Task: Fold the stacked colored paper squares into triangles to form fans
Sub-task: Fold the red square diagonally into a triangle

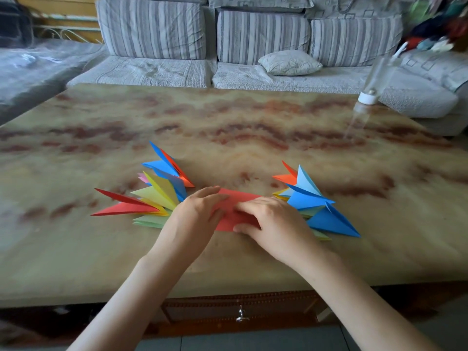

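Two hands work one red paper [243,197], which lies flat on the table [228,127] near its front edge. The left hand [200,211] presses the sheet's left part with straight fingers. The right hand [268,221] lays its fingers flat on the right part, thumb along the near edge. Neither hand closes around the sheet. Just beside the hands rest the left fan [157,196] and the right fan [309,201], both of folded triangles. At far right stands a clear bottle [374,82]; it is blurred, so contents and label are unreadable. Below the tabletop, the drawer [241,307] is closed.
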Available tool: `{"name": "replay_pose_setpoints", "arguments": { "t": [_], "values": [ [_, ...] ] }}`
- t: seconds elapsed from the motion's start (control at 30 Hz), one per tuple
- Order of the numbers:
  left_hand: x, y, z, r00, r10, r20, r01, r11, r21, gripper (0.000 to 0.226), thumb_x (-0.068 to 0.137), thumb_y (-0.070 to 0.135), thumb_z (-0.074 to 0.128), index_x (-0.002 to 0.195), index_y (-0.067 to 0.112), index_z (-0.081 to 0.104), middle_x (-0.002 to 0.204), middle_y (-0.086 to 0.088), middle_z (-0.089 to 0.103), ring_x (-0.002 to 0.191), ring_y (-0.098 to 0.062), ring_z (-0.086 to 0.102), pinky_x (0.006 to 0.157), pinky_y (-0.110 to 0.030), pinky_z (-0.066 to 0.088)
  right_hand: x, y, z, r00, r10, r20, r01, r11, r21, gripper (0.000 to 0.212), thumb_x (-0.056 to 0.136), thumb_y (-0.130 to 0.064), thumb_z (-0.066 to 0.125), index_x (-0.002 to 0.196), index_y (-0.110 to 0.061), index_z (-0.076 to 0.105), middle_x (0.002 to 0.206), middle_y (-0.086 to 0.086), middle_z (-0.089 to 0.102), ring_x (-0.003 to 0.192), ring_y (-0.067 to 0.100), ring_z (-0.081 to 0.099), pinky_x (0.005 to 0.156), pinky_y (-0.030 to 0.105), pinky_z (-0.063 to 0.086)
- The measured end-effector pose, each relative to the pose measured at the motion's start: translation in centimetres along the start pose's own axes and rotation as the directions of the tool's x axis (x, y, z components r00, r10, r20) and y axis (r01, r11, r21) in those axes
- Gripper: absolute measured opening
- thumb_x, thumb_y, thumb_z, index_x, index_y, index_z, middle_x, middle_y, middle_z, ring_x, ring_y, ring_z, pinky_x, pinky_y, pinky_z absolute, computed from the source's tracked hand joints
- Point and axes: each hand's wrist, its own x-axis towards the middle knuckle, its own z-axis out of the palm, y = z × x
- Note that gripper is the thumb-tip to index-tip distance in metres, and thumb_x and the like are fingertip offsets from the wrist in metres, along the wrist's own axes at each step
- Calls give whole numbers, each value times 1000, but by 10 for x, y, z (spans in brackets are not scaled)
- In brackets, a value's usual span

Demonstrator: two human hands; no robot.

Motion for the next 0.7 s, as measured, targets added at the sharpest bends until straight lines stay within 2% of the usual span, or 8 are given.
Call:
{"name": "replay_pose_setpoints", "arguments": {
  "t": [0.2, 0.3, 0.33, 0.4, 0.47, 0.53, 0.6, 0.7],
  "values": [
    [2, 5, -4, 980, -182, -82, 167, 973, -156, 34, 93, 26, 56, 124, 12, 61, 130, -4, 59, 119, -20, 56, 101, -36, 43, 0, 5, -1, 985, 89, -147, -79, 994, 69, 26, 84, -33, 67, 109, -23, 70, 95, 0, 73, 88, 23, 66, 73, 32, 47],
    [3, 12, -10, 938, -337, -80, 308, 918, -249, 40, 93, 37, 52, 126, 16, 59, 122, -4, 63, 109, -23, 61, 90, -40, 50, 1, 5, -5, 959, 74, -273, -51, 994, 92, 25, 81, -35, 63, 101, -23, 71, 81, -4, 73, 75, 19, 67, 65, 34, 51],
    [4, 14, -13, 910, -412, -37, 368, 849, -380, 42, 92, 40, 51, 127, 17, 58, 118, -6, 65, 102, -24, 65, 82, -40, 54, 1, 6, -5, 949, 61, -310, -36, 996, 88, 25, 80, -34, 63, 100, -21, 72, 82, -4, 73, 77, 19, 67, 68, 32, 50],
    [8, 18, -19, 845, -512, 155, 466, 563, -683, 45, 92, 43, 51, 125, 13, 56, 111, -11, 67, 90, -24, 70, 73, -39, 59, 2, 6, -4, 928, 13, -372, 13, 998, 68, 27, 80, -30, 64, 102, -16, 72, 89, -1, 75, 88, 22, 68, 84, 27, 46],
    [9, 18, -21, 813, -524, 254, 487, 371, -791, 46, 90, 40, 56, 124, 10, 57, 112, -14, 65, 92, -24, 70, 73, -38, 60, 3, 6, -3, 932, -69, -356, 96, 994, 59, 34, 83, -32, 60, 106, -10, 71, 101, 2, 74, 95, 20, 69, 101, 28, 41],
    [9, 15, -19, 825, -536, 180, 460, 452, -764, 45, 87, 29, 64, 128, 13, 55, 117, -16, 63, 95, -20, 66, 81, -36, 57, 2, 5, -1, 948, -145, -282, 167, 984, 55, 40, 83, -36, 56, 110, -10, 70, 110, 2, 72, 101, 15, 67, 109, 31, 35],
    [8, 15, -18, 849, -518, 104, 402, 504, -764, 50, 86, 11, 65, 133, 16, 49, 107, -17, 66, 82, -17, 64, 74, -27, 55, 1, 3, -2, 964, -146, -224, 173, 979, 105, 44, 83, -45, 55, 111, -14, 70, 121, 0, 67, 113, 10, 61, 112, 30, 30],
    [8, 16, -21, 877, -470, 102, 335, 447, -829, 56, 87, -2, 59, 135, 20, 41, 83, -5, 68, 63, -6, 66, 61, -17, 53, 0, 2, -10, 982, -6, -189, 68, 944, 324, 46, 84, -52, 54, 114, -21, 69, 138, -4, 54, 130, 2, 44, 112, 23, 28]
  ]
}}
